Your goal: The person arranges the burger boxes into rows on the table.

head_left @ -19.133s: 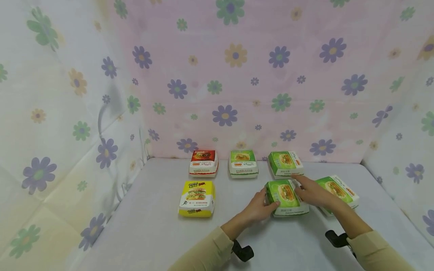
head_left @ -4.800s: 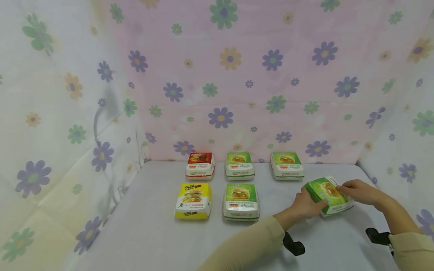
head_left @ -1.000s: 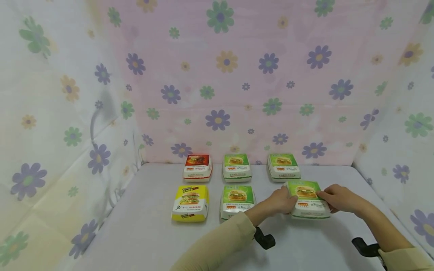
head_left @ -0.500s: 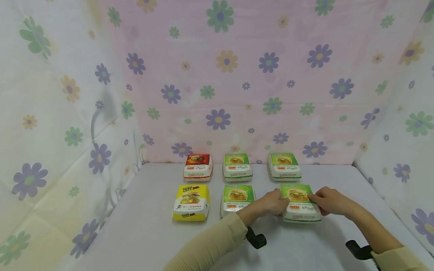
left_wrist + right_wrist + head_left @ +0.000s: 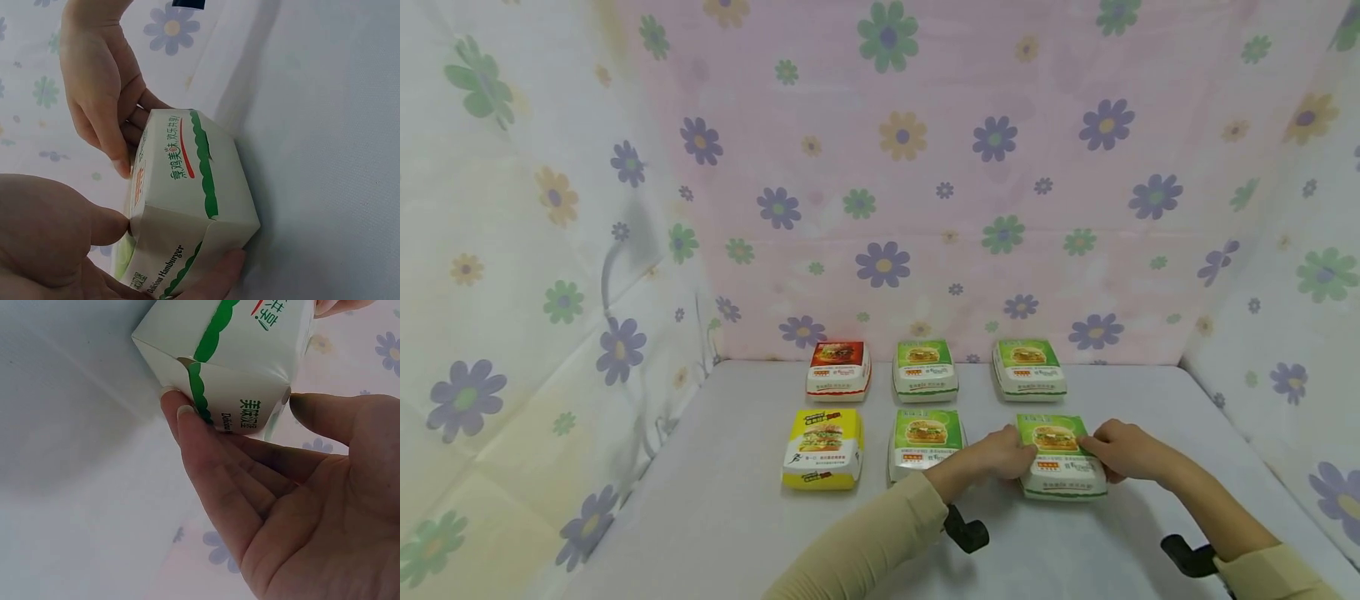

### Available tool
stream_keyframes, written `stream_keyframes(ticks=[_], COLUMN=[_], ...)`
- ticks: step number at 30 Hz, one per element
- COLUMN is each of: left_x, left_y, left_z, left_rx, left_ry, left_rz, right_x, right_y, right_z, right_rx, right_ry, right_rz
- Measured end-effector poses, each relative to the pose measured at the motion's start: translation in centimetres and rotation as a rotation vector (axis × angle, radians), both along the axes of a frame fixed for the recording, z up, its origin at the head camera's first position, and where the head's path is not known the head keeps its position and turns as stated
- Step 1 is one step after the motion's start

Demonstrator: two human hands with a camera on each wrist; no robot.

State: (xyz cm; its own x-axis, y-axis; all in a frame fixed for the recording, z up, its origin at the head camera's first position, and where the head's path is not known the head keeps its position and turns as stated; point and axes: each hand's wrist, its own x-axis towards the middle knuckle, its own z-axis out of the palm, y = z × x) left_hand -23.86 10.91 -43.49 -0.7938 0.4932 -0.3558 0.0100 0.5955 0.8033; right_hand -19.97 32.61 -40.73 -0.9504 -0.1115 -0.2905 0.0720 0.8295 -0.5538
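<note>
A green and white hamburger box sits at the front right of the group, its printed front facing me. My left hand grips its left side, thumb on the top edge. On the opposite side my right hand holds it the same way, thumb on the lid and fingers along the side wall. In the left wrist view the hamburger box lies between both hands, close over the table. The right wrist view shows the right fingers along its lower side, with the thumb at the lid edge.
To the left stand another green box and a yellow box. A red box and two green boxes, one in the middle and one at right, form the back row. Flowered cloth walls the table.
Over the last second both hands have brought the hamburger box left and down into the front row beside the other green one. Earlier it lay askew farther right. The remaining boxes stay put.
</note>
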Motion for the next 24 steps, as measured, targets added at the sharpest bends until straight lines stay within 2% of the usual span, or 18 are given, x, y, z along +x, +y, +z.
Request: stream_keyframes(ticks=[7,11,13,16,20,22,24], left_x=[0.1,0.1,0.1,0.1,0.3,0.7,1.2], left_y=[0.0,-0.6,-1.3,-2.8,-5.8,-7.2,-8.6], left_z=[0.5,1.2,1.7,2.6,3.9,4.3,4.6], left_rx=[-0.028,-0.073,-0.086,-0.06,0.003,0.024,0.006], left_ry=[0.0,0.026,0.064,0.161,0.348,0.449,0.566], left_rz=[-0.005,-0.023,-0.041,-0.1,-0.195,-0.214,-0.207], right_x=[0.0,-0.1,-0.1,-0.1,0.0,0.3,0.6], right_y=[0.2,0.3,0.5,1.2,2.4,3.0,3.6], right_z=[0.3,0.9,1.4,2.4,3.6,3.8,3.8], right_rx=[0.011,0.047,0.073,0.11,0.149,0.166,0.197], right_ry=[-0.015,-0.017,0.002,0.062,0.18,0.248,0.315], right_rz=[0.001,0.013,0.032,0.078,0.144,0.175,0.191])
